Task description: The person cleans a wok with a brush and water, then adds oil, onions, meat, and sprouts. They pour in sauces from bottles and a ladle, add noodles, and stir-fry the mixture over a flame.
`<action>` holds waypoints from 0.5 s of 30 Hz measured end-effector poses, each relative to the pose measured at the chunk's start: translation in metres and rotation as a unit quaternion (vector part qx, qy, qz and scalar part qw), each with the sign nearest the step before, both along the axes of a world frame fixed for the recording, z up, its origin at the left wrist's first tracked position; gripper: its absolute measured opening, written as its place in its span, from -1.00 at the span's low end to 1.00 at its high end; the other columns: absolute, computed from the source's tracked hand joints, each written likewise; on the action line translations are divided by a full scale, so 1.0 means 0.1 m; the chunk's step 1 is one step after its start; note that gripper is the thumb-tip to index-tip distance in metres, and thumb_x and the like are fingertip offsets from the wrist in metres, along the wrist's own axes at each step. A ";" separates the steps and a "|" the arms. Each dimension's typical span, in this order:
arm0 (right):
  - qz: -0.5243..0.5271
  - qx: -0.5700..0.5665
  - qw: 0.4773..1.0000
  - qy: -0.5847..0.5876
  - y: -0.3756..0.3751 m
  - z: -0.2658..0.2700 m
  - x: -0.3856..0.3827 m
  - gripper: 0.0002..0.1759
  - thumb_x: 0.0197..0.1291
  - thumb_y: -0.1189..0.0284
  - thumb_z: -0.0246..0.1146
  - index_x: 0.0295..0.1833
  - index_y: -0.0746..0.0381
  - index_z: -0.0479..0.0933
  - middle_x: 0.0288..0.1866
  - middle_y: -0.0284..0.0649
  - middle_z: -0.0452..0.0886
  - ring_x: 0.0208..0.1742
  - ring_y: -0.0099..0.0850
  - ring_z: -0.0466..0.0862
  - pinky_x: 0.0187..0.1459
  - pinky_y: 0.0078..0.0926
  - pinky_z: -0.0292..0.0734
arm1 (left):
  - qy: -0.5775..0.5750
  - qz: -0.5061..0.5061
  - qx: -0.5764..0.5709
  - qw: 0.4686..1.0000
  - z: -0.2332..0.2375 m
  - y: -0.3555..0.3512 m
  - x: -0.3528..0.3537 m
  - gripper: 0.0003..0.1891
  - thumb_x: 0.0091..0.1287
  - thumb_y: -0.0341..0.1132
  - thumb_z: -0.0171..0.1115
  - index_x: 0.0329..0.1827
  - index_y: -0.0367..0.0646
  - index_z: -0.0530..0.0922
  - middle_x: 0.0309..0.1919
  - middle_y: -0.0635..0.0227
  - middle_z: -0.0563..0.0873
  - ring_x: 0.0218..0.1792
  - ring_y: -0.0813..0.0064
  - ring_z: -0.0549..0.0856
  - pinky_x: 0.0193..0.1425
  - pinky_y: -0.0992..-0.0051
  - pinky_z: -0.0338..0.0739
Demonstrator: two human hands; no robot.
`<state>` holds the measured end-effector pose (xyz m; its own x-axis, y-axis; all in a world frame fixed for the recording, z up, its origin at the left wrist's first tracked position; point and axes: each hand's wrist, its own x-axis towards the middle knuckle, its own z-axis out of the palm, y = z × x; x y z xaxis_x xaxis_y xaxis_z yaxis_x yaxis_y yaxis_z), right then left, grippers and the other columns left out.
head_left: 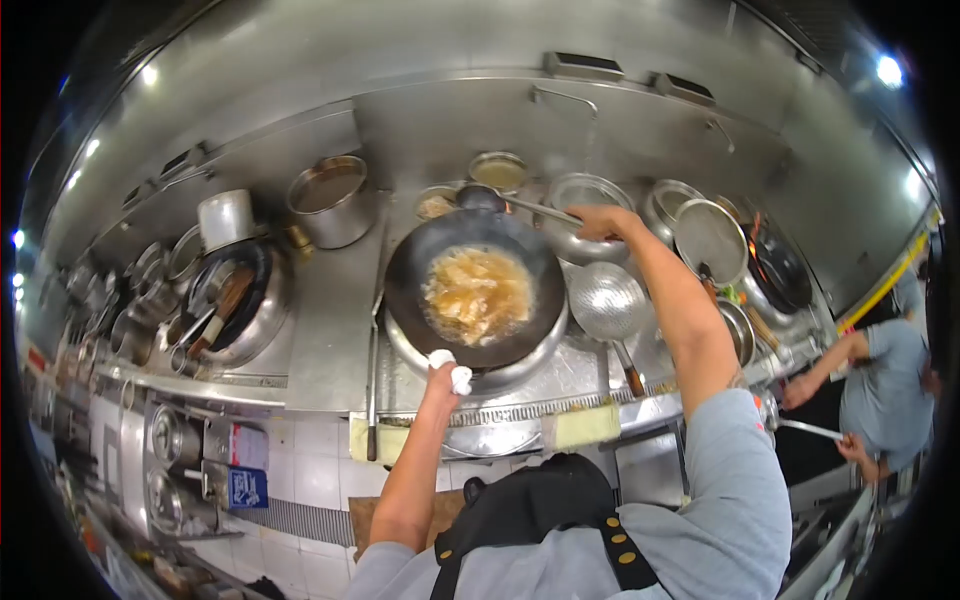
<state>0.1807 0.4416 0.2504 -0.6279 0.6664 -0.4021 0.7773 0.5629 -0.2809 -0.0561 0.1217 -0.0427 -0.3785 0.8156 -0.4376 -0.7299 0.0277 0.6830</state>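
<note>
In front of me a dark wok (410, 290) sits on a round metal burner ring, with yellowish, egg-like food (480, 293) in bubbling liquid. My left hand (440, 380) is closed on a folded white cloth (459, 379) at the wok's near rim; whether a handle lies under the cloth is hidden. The long handle of a ladle (540, 209) is in my right hand (603, 223), fingers wrapped around it. Its dark bowl is over the far rim, close to a small bowl of pale seasoning (436, 204) and a container of yellowish liquid (498, 172).
Right of the wok lies a perforated skimmer (608, 300), near a metal pot (588, 195) under a tap. Another wok (780, 268) with flames stands farther right. At left are a deep stockpot (332, 200) and a utensil-filled wok (235, 295). A co-worker (885, 390) stands at far right.
</note>
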 end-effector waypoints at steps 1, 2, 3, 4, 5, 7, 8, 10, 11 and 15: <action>-0.017 -0.016 1.000 0.020 -0.10 0.06 0.06 -0.29 0.08 0.43 0.14 0.42 0.01 0.22 -0.40 -0.18 0.51 -0.59 -0.48 0.44 -0.60 -0.43 0.35 | 0.000 0.024 0.007 1.000 0.11 0.02 0.07 -0.78 0.25 -0.53 0.03 -0.08 -0.05 0.37 -0.42 0.32 0.55 -0.56 0.34 0.60 -0.66 0.33 0.51; -0.037 -0.030 0.998 0.041 -0.19 0.09 0.15 -0.29 0.10 0.44 0.15 0.42 0.02 0.21 -0.41 -0.18 0.50 -0.60 -0.48 0.44 -0.61 -0.42 0.34 | 0.004 0.060 -0.032 0.998 0.28 0.05 0.17 -0.83 0.26 -0.52 0.01 -0.13 -0.07 0.36 -0.45 0.32 0.53 -0.59 0.35 0.59 -0.70 0.34 0.47; -0.056 -0.032 0.997 0.037 -0.25 0.10 0.23 -0.29 0.10 0.44 0.15 0.42 0.02 0.21 -0.41 -0.18 0.50 -0.60 -0.48 0.44 -0.61 -0.42 0.34 | 0.007 0.040 -0.016 0.999 0.39 0.07 0.24 -0.83 0.27 -0.52 0.00 -0.13 -0.08 0.35 -0.46 0.32 0.52 -0.59 0.35 0.59 -0.72 0.34 0.46; -0.052 -0.020 0.998 0.033 -0.30 0.10 0.26 -0.31 0.11 0.45 0.16 0.42 0.04 0.21 -0.41 -0.18 0.49 -0.61 -0.47 0.44 -0.62 -0.40 0.33 | 0.008 0.026 -0.001 1.000 0.48 0.06 0.28 -0.84 0.27 -0.52 -0.01 -0.13 -0.09 0.35 -0.47 0.32 0.51 -0.60 0.35 0.60 -0.73 0.34 0.44; -0.042 -0.010 0.999 0.031 -0.33 0.08 0.31 -0.32 0.13 0.46 0.17 0.41 0.06 0.22 -0.42 -0.19 0.49 -0.62 -0.46 0.43 -0.63 -0.39 0.33 | 0.002 0.015 -0.004 1.000 0.57 0.05 0.34 -0.83 0.26 -0.52 -0.01 -0.13 -0.08 0.34 -0.48 0.32 0.51 -0.61 0.35 0.60 -0.75 0.34 0.43; -0.037 -0.013 0.997 0.061 -0.29 0.02 0.47 -0.40 0.13 0.46 0.16 0.33 0.07 0.25 -0.47 -0.20 0.46 -0.62 -0.44 0.42 -0.64 -0.39 0.32 | 0.024 0.036 -0.003 0.999 0.79 0.06 0.47 -0.87 0.30 -0.50 -0.05 -0.18 -0.03 0.37 -0.56 0.36 0.49 -0.63 0.39 0.57 -0.72 0.39 0.44; -0.031 -0.014 0.995 0.093 -0.26 -0.01 0.51 -0.48 0.14 0.47 0.15 0.25 0.08 0.27 -0.51 -0.21 0.43 -0.62 -0.43 0.41 -0.64 -0.39 0.31 | 0.028 0.042 -0.004 0.999 0.79 0.06 0.50 -0.87 0.30 -0.50 -0.05 -0.18 -0.03 0.37 -0.56 0.36 0.49 -0.63 0.39 0.57 -0.72 0.39 0.44; -0.020 -0.011 0.996 0.089 -0.27 0.08 0.62 -0.42 0.15 0.46 0.16 0.32 0.11 0.25 -0.44 -0.17 0.48 -0.62 -0.42 0.45 -0.63 -0.37 0.34 | 0.016 0.027 0.036 0.999 0.83 0.10 0.62 -0.79 0.21 -0.54 -0.03 -0.16 -0.03 0.30 -0.55 0.33 0.46 -0.67 0.36 0.56 -0.82 0.39 0.34; -0.018 -0.006 0.997 0.080 -0.25 0.11 0.73 -0.35 0.16 0.45 0.18 0.39 0.13 0.22 -0.36 -0.14 0.54 -0.62 -0.41 0.49 -0.61 -0.35 0.37 | 0.017 0.034 0.039 0.999 0.83 0.12 0.72 -0.79 0.20 -0.54 -0.02 -0.16 -0.03 0.30 -0.58 0.34 0.45 -0.70 0.36 0.55 -0.82 0.39 0.33; -0.002 -0.007 0.997 0.080 -0.02 -0.03 1.05 -0.36 0.17 0.45 0.16 0.40 0.15 0.21 -0.29 -0.08 0.57 -0.60 -0.38 0.52 -0.58 -0.32 0.40 | 0.036 0.066 -0.008 0.997 1.04 0.21 1.20 -0.82 0.23 -0.53 -0.03 -0.21 0.00 0.34 -0.56 0.39 0.45 -0.64 0.39 0.56 -0.76 0.40 0.38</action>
